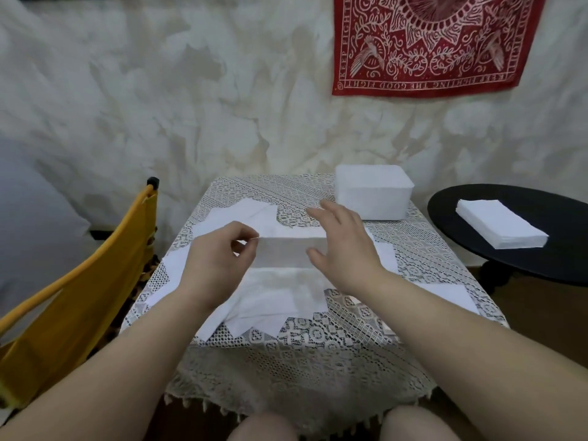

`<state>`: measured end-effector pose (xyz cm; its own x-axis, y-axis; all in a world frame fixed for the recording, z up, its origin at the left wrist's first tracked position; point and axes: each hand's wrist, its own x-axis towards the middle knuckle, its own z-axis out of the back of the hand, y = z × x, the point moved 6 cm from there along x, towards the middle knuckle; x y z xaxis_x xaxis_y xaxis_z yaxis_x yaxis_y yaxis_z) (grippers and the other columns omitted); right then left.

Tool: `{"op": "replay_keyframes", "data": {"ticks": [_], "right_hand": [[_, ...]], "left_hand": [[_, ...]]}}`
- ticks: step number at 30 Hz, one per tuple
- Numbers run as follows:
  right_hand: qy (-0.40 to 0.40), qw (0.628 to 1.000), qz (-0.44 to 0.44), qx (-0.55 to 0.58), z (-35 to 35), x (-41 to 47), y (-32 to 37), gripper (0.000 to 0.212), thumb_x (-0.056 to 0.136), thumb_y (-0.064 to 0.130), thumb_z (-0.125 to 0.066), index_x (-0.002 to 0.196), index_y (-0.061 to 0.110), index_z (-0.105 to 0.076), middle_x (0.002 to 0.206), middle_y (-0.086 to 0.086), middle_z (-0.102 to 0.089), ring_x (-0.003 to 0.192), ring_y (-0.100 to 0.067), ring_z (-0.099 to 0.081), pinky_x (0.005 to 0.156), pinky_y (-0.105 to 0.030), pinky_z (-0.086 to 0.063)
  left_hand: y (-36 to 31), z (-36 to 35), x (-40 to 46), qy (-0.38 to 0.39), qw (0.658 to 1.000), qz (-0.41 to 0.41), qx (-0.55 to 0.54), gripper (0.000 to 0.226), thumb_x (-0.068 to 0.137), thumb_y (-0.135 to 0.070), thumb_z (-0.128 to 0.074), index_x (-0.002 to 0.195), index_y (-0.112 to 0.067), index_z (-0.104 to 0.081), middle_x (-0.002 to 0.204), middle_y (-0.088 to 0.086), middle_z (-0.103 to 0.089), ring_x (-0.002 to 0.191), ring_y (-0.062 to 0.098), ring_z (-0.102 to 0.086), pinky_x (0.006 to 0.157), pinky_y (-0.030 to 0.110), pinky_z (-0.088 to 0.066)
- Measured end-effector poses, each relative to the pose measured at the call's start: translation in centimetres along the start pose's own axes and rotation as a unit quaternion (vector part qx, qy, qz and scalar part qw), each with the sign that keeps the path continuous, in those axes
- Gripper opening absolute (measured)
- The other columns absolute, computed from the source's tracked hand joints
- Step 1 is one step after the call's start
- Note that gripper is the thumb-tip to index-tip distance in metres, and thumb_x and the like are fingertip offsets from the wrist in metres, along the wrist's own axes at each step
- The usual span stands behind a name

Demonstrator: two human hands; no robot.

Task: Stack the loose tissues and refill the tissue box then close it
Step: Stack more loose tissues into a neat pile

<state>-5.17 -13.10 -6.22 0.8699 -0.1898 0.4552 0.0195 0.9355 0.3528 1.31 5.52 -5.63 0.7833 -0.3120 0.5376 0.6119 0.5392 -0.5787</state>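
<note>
- My left hand point(219, 259) pinches the near corner of one tissue point(283, 251) between thumb and forefinger, lifting it clear of the others so a single sheet comes away.
- My right hand point(343, 246) hovers over the other end of that sheet, fingers spread and relaxed, holding nothing; I judge it is there to steady or flatten the sheet.
- The loose tissues point(280, 297) lie scattered and overlapping across the lace-covered worktop point(318, 342), right below my hands, so each is within easy reach.
- The tissue box point(372, 192) sits at the far right corner of the worktop, well apart from the sheets, which leaves the middle free for stacking. I cannot tell whether it is open.
- A neat stack point(502, 227) rests on the round black table point(477, 249) to my right, beside the worktop.
- Stacking looks barely begun: most sheets are still spread out, and thin paper like this will crease or tear if I pull fast.
</note>
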Motion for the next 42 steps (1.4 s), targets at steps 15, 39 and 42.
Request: {"op": "replay_keyframes", "data": {"ticks": [15,39,42], "right_hand": [[-0.065,0.997,-0.043,0.015,9.9,-8.4,-9.2,0.013,0.088,0.013,-0.063,0.096,0.012,-0.073,0.090,0.003,-0.067,0.080,-0.013,-0.055,0.081,-0.032,-0.046],[-0.083,0.996,0.005,-0.015,7.8,-17.5,-17.2,0.010,0.075,0.003,-0.073,0.082,0.010,-0.071,0.087,0.000,-0.066,0.079,-0.018,-0.066,0.072,-0.030,-0.056],[-0.084,0.996,0.009,-0.018,7.7,-17.7,-17.3,0.011,0.074,0.002,-0.074,0.082,0.009,-0.072,0.087,0.000,-0.067,0.078,-0.017,-0.066,0.073,-0.029,-0.056]], "left_hand": [[-8.4,-6.3,-3.1,0.091,0.993,-0.004,-0.073,0.010,0.084,-0.017,-0.068,0.081,-0.026,-0.070,0.074,-0.023,-0.062,0.072,-0.011,-0.057,0.066,0.002,-0.038],[-9.9,-15.3,-10.4,0.156,0.984,-0.088,-0.018,0.022,0.080,-0.028,-0.072,0.101,-0.022,-0.072,0.097,-0.010,-0.066,0.087,0.005,-0.060,0.085,0.027,-0.050],[-9.9,-15.4,-10.4,0.158,0.984,-0.081,-0.017,0.027,0.077,-0.029,-0.076,0.103,-0.022,-0.072,0.092,-0.010,-0.065,0.084,0.007,-0.059,0.082,0.024,-0.047]]}}
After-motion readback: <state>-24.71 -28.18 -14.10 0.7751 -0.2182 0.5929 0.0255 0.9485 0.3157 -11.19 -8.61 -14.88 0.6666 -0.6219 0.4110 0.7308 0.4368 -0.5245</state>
